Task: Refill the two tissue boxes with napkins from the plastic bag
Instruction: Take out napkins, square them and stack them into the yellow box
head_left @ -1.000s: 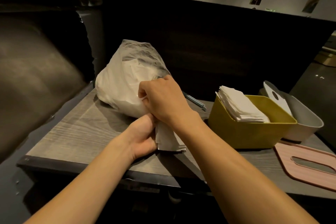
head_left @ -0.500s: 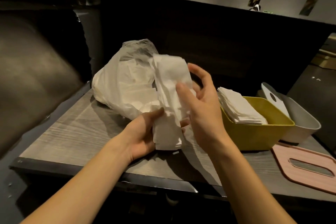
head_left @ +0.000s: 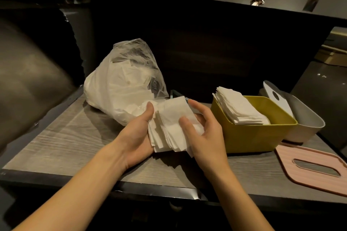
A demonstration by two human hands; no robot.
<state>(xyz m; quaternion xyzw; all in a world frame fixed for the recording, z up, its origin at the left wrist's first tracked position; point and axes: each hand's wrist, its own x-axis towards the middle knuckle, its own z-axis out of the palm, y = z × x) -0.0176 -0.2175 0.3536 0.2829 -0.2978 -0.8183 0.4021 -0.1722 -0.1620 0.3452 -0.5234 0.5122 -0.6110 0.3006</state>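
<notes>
2 hands share 1 napkin stack (head_left: 172, 127) over the table's front edge: left hand (head_left: 138, 133) gripping its left side, thumb on top; right hand (head_left: 201, 127) curled round the right side, apparently to square it for loading. Plastic bag (head_left: 124, 88), napkins inside, lies toward the table's back-left corner, just behind the hands. Yellow box (head_left: 249, 135), right side, partly filled with tilted napkins (head_left: 238, 107). Grey box (head_left: 308, 124) behind it; contents hidden. 1 pink lid (head_left: 315, 167) off, at the front-right corner.
</notes>
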